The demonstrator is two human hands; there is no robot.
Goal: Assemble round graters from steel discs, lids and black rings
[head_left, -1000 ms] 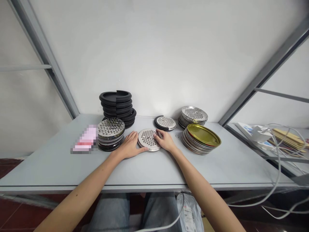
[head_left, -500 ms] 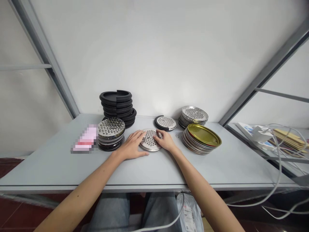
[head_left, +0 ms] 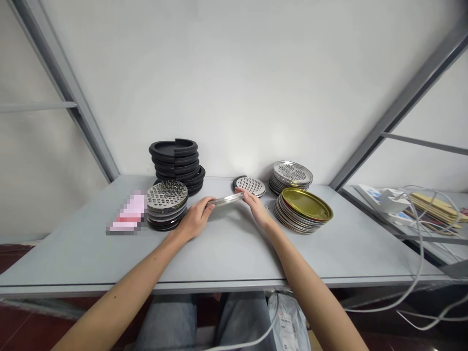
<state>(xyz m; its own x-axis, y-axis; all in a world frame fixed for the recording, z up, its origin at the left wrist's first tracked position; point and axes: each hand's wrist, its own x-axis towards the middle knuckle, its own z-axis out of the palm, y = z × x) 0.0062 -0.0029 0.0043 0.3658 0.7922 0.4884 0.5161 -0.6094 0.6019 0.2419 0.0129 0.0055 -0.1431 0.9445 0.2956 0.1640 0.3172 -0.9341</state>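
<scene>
Between my hands a round metal grater disc point(head_left: 225, 200) is raised off the tabletop, seen nearly edge-on. My left hand point(head_left: 196, 217) pinches its left rim, thumb and fingers closed. At its right rim, my right hand point(head_left: 256, 206) grips with the fingertips. A stack of toothed grater discs point(head_left: 167, 196) stands just left of my left hand. Behind the held disc lies a perforated disc point(head_left: 250, 185) partly bordered by black. To the right of my right hand is a stack of round lids point(head_left: 307, 204), its top one gold-coloured.
Black rings point(head_left: 175, 158) are stacked by the wall at the back left. More grater discs point(head_left: 292, 173) are piled at the back right. A blurred pink item point(head_left: 129, 210) lies on the left. White cables point(head_left: 420, 263) hang along the right side of the grey table point(head_left: 226, 263).
The grater disc lay flat on the table under my hands; now it is lifted and tilted edge-on. My left hand has closed on its rim.
</scene>
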